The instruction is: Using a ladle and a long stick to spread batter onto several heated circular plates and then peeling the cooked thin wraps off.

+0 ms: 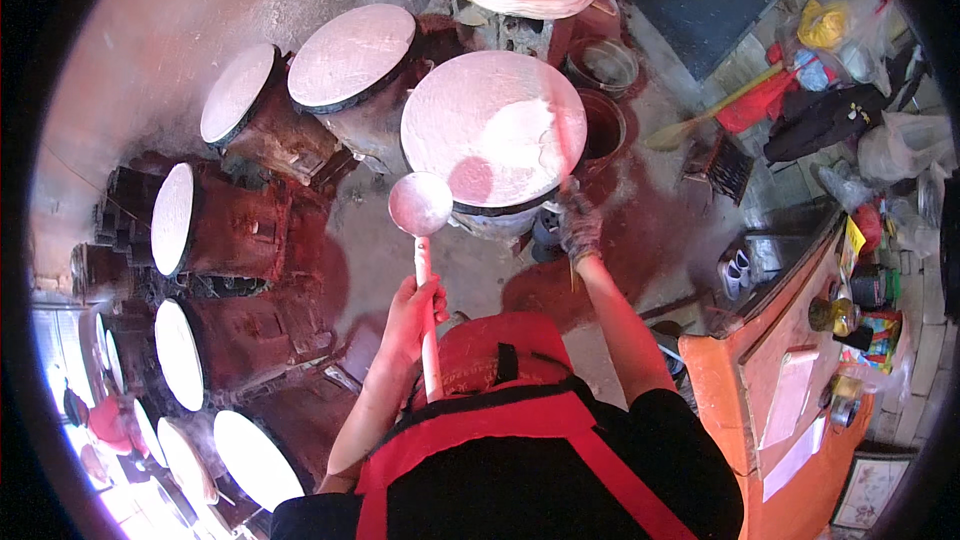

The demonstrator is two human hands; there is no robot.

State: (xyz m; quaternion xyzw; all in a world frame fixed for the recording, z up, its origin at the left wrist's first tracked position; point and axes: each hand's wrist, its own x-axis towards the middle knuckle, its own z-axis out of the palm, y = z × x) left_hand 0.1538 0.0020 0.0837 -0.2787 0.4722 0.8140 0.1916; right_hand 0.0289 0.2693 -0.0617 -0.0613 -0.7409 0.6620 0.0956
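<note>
Grey floor (pixel 368 232) shows beneath left fingers (pixel 430 293) gripping a ladle (pixel 422 252), contents unclear.

Gray flr (pixel 375 230): drum stoves (pixel 235 230) & white sneakers (pixel 733 275). Front griddle (pixel 500 208): thin, pale coat (pixel 450 105). Orange tbl (pixel 718 375), R side: paper sheets (pixel 789 400), jars (pixel 843 316) & bright pkg (pixel 878 338).
</note>
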